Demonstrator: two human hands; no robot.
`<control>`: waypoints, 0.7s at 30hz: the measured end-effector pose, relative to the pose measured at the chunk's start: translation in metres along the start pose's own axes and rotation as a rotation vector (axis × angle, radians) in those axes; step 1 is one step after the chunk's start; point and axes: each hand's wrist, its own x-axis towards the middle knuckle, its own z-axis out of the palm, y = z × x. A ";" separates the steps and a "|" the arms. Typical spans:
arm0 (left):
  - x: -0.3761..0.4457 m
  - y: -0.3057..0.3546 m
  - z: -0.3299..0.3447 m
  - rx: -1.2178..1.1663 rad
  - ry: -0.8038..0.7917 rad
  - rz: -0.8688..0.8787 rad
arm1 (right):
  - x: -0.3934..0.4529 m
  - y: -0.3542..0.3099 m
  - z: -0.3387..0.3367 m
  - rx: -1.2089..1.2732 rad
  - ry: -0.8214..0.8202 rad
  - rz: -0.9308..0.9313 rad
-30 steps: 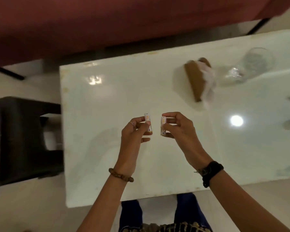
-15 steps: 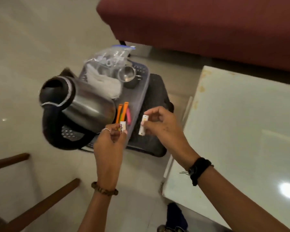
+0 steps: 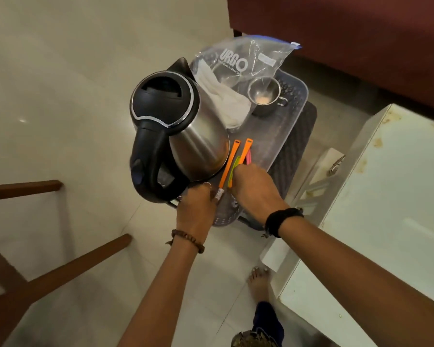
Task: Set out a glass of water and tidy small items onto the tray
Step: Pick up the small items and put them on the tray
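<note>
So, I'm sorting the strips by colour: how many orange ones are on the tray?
2: the left orange strip beside the kettle, the right orange strip next to it. The right hand may hide more.

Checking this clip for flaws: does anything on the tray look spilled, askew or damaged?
Nothing stands out. The kettle stands upright on the tray, the steel cup too, and the orange strips lie side by side. No spill shows.

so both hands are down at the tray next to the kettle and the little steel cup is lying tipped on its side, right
Not quite: the head view shows the steel cup standing upright, mouth up, on the tray. The left hand and right hand are indeed at the tray beside the kettle.
</note>
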 end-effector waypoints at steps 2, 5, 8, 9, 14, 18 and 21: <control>-0.001 0.003 -0.003 -0.063 0.009 0.001 | -0.002 0.000 -0.003 0.029 0.021 -0.029; -0.014 0.020 -0.012 -0.247 0.119 0.081 | -0.009 0.011 -0.018 0.145 0.158 -0.065; -0.034 0.067 -0.007 -0.342 0.189 0.247 | -0.038 0.053 -0.038 0.385 0.316 -0.040; -0.037 0.072 -0.005 -0.345 0.200 0.269 | -0.046 0.058 -0.039 0.438 0.323 -0.016; -0.074 0.182 0.054 -0.304 0.008 0.536 | -0.135 0.172 -0.061 0.613 0.449 0.261; -0.127 0.291 0.126 -0.235 -0.187 0.686 | -0.235 0.279 -0.072 0.696 0.562 0.480; -0.184 0.377 0.182 -0.198 -0.324 0.816 | -0.324 0.354 -0.081 0.722 0.683 0.633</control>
